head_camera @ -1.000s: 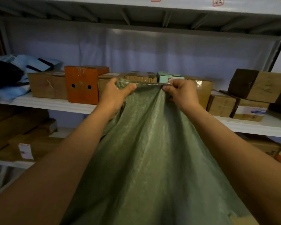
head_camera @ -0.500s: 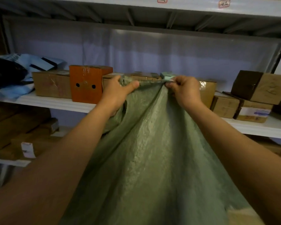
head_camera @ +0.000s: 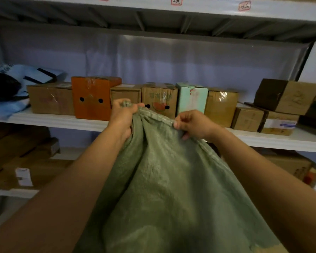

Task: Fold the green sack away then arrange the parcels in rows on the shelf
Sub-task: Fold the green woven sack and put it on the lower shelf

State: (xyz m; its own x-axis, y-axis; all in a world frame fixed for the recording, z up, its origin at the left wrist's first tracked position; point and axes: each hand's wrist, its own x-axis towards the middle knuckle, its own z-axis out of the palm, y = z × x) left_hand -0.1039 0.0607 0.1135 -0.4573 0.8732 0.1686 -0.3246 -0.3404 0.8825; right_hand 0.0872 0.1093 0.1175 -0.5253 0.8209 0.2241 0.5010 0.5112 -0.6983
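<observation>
A green woven sack [head_camera: 171, 189] hangs in front of me, held up by its top hem. My left hand [head_camera: 121, 116] grips a bunched corner of the hem. My right hand [head_camera: 193, 124] pinches the hem farther right. Behind the hands, parcels stand in a row on the white shelf [head_camera: 62, 120]: a brown box [head_camera: 50, 98], an orange box [head_camera: 91, 98] with two holes, a small brown box [head_camera: 125, 93], a watermelon-printed box [head_camera: 160, 99], a pale green box [head_camera: 192, 98] and a taped brown box [head_camera: 221, 106].
More boxes [head_camera: 277, 110] are stacked at the shelf's right end. Blue and black mailer bags [head_camera: 9, 88] lie at its left end. A lower shelf holds flat cartons [head_camera: 26, 161]. The upper shelf edge [head_camera: 171, 4] carries red-framed labels.
Both hands have come down and toward me with the sack's hem. The row of boxes behind them is now uncovered. The left hand has bunched its corner.
</observation>
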